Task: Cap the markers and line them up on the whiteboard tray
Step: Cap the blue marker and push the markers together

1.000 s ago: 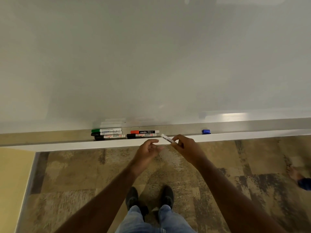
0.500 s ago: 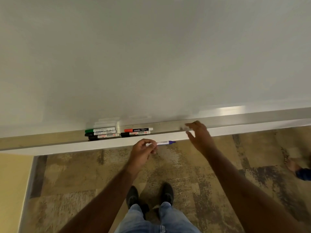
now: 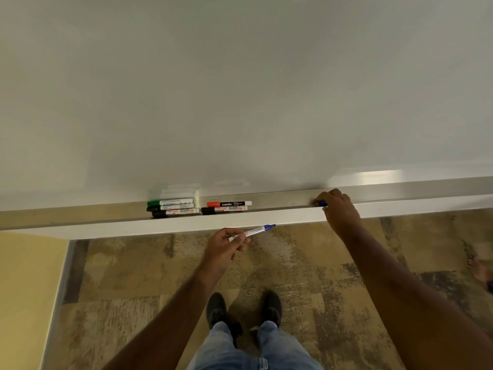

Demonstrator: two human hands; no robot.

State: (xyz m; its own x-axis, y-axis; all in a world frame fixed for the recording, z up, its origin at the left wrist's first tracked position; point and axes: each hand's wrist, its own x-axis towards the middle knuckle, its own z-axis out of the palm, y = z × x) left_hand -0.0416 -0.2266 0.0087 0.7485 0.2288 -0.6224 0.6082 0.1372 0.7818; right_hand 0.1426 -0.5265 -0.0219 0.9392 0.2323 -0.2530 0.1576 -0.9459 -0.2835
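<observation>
My left hand holds an uncapped blue marker just below the tray's front edge, its blue tip pointing right. My right hand reaches onto the whiteboard tray at the right, its fingers closed around the small blue cap, which shows only partly. On the tray's left part lie capped markers in two groups: a green-capped marker with two black-capped ones below it, then a red-capped marker above another black-capped marker.
The blank whiteboard fills the upper view. Below the tray is patterned carpet, with my shoes and jeans at the bottom. A yellow wall stands at the left. Another person's foot shows at the right edge.
The marker passed from my right hand to my left. My right hand then moved right along the tray and closed over the blue cap.
</observation>
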